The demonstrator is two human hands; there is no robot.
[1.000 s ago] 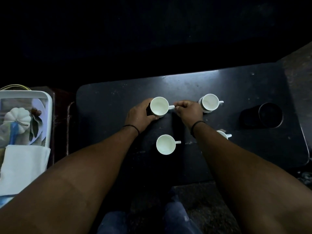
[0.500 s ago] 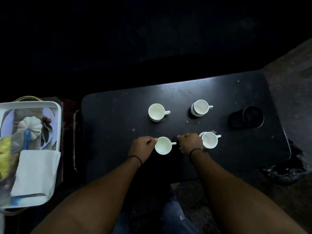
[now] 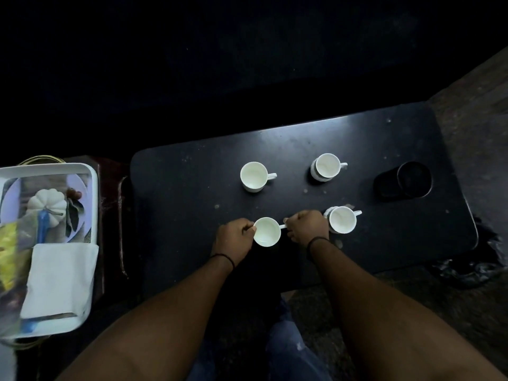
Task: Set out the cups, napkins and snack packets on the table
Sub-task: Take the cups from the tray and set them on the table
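Several white cups stand upright on the dark table (image 3: pixel 192 188). The near left cup (image 3: pixel 266 231) sits between my hands: my left hand (image 3: pixel 235 240) touches its left rim, and my right hand (image 3: pixel 306 226) pinches its handle. The near right cup (image 3: pixel 342 220) stands just right of my right hand. At the back stand the far left cup (image 3: pixel 254 176) and the far right cup (image 3: pixel 327 166). White folded napkins (image 3: pixel 59 280) and a yellow snack packet (image 3: pixel 9 251) lie in the white tray (image 3: pixel 93 188) at the left.
A black round container (image 3: pixel 406 180) lies on its side at the table's right end. A white pumpkin ornament (image 3: pixel 46 204) rests in the tray. My jeans-clad knees (image 3: pixel 286 347) are below the near table edge. Everything beyond the table is dark.
Both hands left the far left cup and came back to the near left cup, where they now hold rim and handle. The view has also pulled back from the table.
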